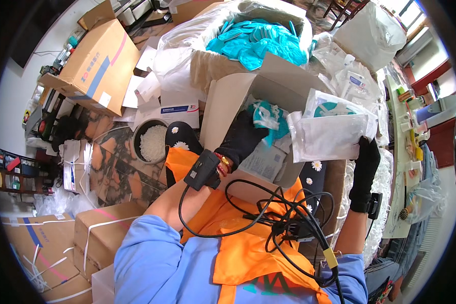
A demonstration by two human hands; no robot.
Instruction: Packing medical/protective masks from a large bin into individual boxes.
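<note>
My left hand (pixel 240 136), in a black glove, reaches into an open cardboard box (pixel 228 101) on my lap. Its fingers close on a teal face mask (pixel 269 120) with white straps; the fingertips are partly hidden. Printed paper packets (pixel 263 161) lie in the box below it. To the right, my gloved right hand (pixel 367 156) pinches clear plastic bags (pixel 329 137) by their lower right edge. A teal mask (pixel 334 109) shows through the upper bag. These bags overhang the right side of the box.
Ahead stands a large plastic-lined carton (pixel 200 68) heaped with teal masks (pixel 261 40). A bowl of white grains (pixel 153 144) is beside my left leg. Tied cartons (pixel 104 230) and a tall open carton (pixel 104 61) are at left. Black cables (pixel 268 218) loop over my lap.
</note>
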